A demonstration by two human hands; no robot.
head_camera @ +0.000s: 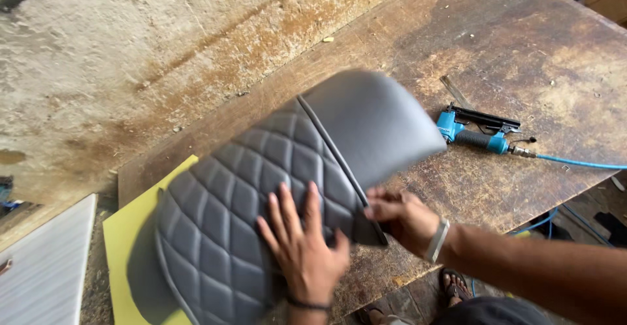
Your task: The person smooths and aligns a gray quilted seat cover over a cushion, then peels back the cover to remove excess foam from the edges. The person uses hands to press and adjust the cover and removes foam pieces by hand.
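1. grey seat cover, diamond-quilted on one part and smooth on the other, lies on the near-left part of the wooden bench, overhanging the bench's left edge.
2. smooth end of the cover curls up off the bench toward the middle; it looks blurred.
3. a raised seam line runs across the cover between the quilted part and the smooth part.
4. left hand lies flat on the quilted part near the front edge, fingers spread, palm down, pressing; dark band on that wrist.
5. right hand is just beside it on the right, fingers closed in a pinch on the cover's near edge where the seam ends; metal bracelet on that wrist.
6. both hands touch the cover and sit close together, not touching each other.
7. yellow-green sheet lies under the cover at the left end of the bench, sticking out past the cover.
8. blue air stapler with black top lies on the right side of the bench, well apart from the cover; blue hose runs from it off the right edge.
9. white ribbed panel sits left of the bench, lower down.
10. sandalled foot shows below the front edge of the bench.
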